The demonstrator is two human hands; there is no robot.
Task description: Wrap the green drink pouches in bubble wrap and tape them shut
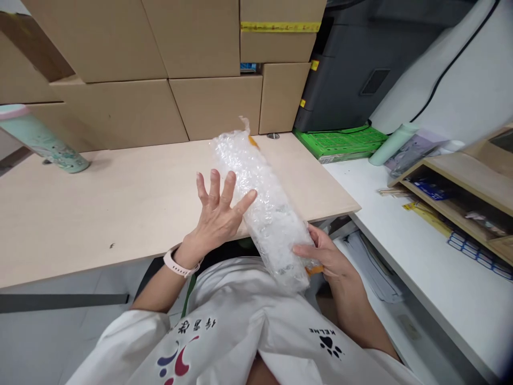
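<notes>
A long package in clear bubble wrap slants from the desk down towards my lap, with bits of orange tape at its far end and near end. Its contents look whitish and cannot be made out through the wrap. My right hand grips the near end, thumb on top and fingers round the side. My left hand is open beside the package's left edge, fingers spread and the thumb reaching over the wrap; whether the thumb touches it I cannot tell. A pale pink band is on my left wrist.
Cardboard boxes are stacked along the back of the wooden desk. A mint green tumbler stands at the left. To the right are a dark grey case, a green box and a white side table with a wooden shelf unit.
</notes>
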